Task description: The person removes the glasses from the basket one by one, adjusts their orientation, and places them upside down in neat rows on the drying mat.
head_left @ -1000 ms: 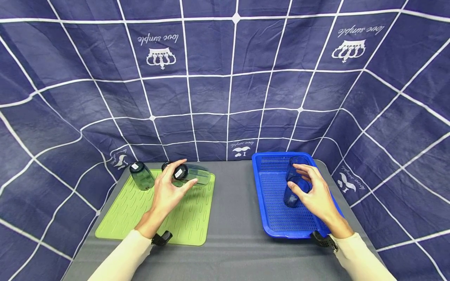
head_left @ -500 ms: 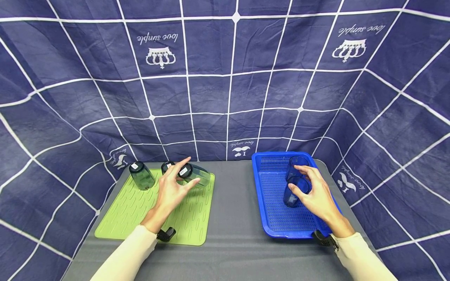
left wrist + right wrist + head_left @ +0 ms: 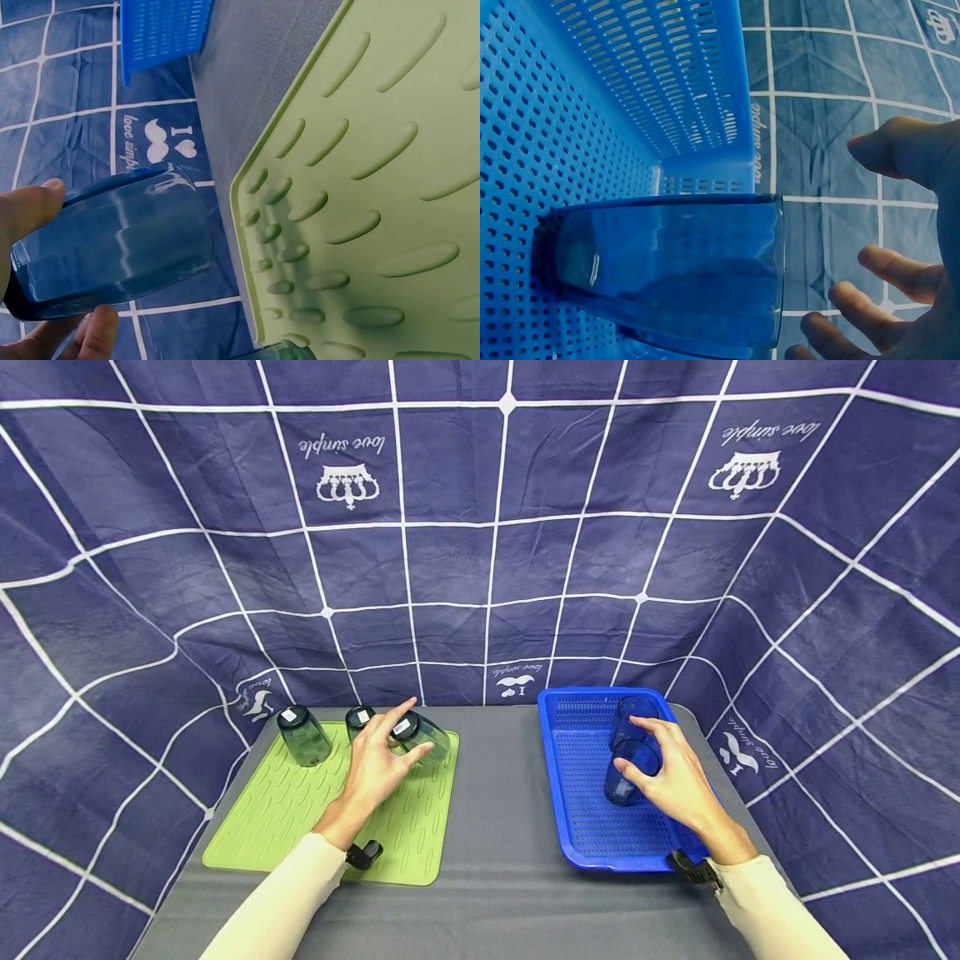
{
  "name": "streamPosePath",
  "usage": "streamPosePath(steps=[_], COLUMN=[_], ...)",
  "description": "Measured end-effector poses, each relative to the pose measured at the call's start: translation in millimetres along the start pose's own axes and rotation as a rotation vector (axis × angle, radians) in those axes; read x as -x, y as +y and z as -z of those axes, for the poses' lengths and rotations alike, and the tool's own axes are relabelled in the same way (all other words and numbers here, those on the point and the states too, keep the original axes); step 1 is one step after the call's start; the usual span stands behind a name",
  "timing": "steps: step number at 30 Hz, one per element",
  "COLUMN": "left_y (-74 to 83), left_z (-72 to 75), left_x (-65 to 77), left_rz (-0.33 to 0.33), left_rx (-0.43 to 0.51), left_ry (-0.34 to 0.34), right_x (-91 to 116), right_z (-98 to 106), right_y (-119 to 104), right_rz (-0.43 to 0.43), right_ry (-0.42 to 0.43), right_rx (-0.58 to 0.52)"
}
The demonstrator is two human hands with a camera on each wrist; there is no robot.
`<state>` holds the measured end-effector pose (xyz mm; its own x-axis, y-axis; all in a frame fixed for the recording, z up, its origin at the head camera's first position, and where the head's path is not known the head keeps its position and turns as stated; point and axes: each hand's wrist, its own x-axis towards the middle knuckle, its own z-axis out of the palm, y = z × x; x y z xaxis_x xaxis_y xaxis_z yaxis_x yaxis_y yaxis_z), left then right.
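Blue cloth [image 3: 450, 568]: upside-down "love simple" [image 3: 341, 445] twice up high, each by a crown print [image 3: 348, 487]. Lower, moustache prints [image 3: 515, 681], "love simple" again; the back one adds "I" and a heart, sideways at left wrist. White labels [image 3: 288, 715] on three cups' [image 3: 307, 746] bases: too small for me to read.

The head view is bright and evenly lit, but stretched toward the edges. Both wrist views are dimmer and bluish. A soft shadow lies on the green mat [image 3: 367, 191], and small glare shines on a blue glass [image 3: 667, 262].
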<state>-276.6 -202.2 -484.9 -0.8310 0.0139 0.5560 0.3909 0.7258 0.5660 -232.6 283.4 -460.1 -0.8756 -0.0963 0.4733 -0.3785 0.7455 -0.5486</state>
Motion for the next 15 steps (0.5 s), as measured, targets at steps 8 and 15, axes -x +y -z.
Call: streamPosePath(steps=[8, 15], left_y=[-1.6, -7.2], left_z=[-9.8, -16.4], left_x=[-4.7, -7.7], left_rz=[0.009, 0.036], left_rx=[-0.017, -0.05], left_ry=[-0.031, -0.063], right_x=[-0.5, -0.7], right_z=[1.9, 2.2], right_y=[4.6, 7.6], right_rz=[-0.05, -0.086], right_ry=[-0.062, -0.122], right_rx=[0.025, 0.035])
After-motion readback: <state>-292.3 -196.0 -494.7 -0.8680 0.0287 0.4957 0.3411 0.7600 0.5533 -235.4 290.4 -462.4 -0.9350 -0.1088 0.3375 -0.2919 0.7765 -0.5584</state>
